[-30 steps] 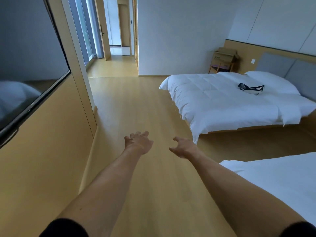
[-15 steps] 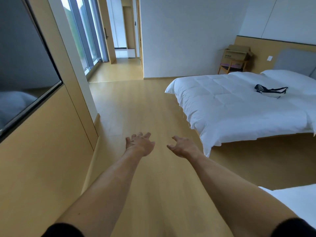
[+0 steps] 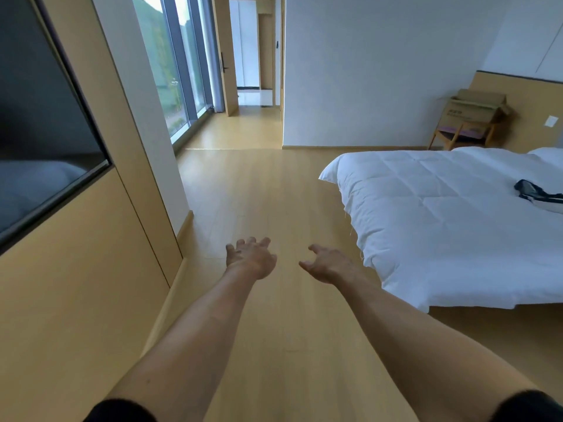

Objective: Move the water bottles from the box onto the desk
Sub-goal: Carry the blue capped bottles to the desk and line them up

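Empty-handed, still far from the box.
Both the left hand (image 3: pixel 251 257) and right hand (image 3: pixel 328 263) hung spread, holding nothing; the cardboard box (image 3: pixel 476 108) sat on a chair beyond the bed (image 3: pixel 441 214), likely awaiting unloading.

Two hands out front, both empty: left hand (image 3: pixel 250 257), right hand (image 3: pixel 327 264). Two bare forearms, two dark sleeve cuffs at bottom edge. One bed (image 3: pixel 451 220) with white duvet. One dark strappy item (image 3: pixel 537 194) lying on it. One cardboard box (image 3: pixel 475 109), sitting on one wooden chair (image 3: pixel 457 137). One wall switch (image 3: pixel 551 121). One dark screen (image 3: pixel 39 123) on left wall. Water bottles: none countable.
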Tool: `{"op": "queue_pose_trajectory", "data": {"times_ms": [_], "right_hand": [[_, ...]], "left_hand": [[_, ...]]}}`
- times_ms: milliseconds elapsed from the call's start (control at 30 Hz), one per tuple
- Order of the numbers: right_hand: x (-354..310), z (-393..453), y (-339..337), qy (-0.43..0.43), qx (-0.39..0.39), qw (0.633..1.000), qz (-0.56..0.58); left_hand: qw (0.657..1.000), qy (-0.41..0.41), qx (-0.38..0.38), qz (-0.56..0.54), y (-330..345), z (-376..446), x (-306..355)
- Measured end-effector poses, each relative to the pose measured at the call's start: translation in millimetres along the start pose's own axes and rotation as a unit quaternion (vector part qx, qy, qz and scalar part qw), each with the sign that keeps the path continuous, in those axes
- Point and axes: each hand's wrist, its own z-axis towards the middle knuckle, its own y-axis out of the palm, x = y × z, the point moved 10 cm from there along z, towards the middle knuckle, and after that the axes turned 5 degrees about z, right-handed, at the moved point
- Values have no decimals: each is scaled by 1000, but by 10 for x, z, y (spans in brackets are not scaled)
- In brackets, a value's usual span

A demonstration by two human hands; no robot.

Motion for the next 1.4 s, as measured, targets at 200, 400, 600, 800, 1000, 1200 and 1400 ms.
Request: {"op": "queue_pose_trajectory", "data": {"times_ms": [200,400,600,800,1000,1200,1400], "right_hand": [[21,742,-154,1,6,1000,2],[202,1658,-443,41,19,999,12],[81,2760,-840,77,36,996,21],[-295,3755,-1105,80,50,994,47],[-425,4494,-1239,84,51,994,45],[-371,5287,-1317,80,42,995,49],[-442,6446,-1461,55,30,996,64]], "left_hand": [[1000,3,-4,-9,-49,858,70],[999,48,0,-18,-198,1953,342],[997,75,13,-20,-611,3188,268],[996,91,14,-19,-923,4273,99],[995,101,5,-18,-1010,5075,90],[995,96,6,-14,-1085,5846,132],[997,75,10,-3,-1274,6822,135]]}}
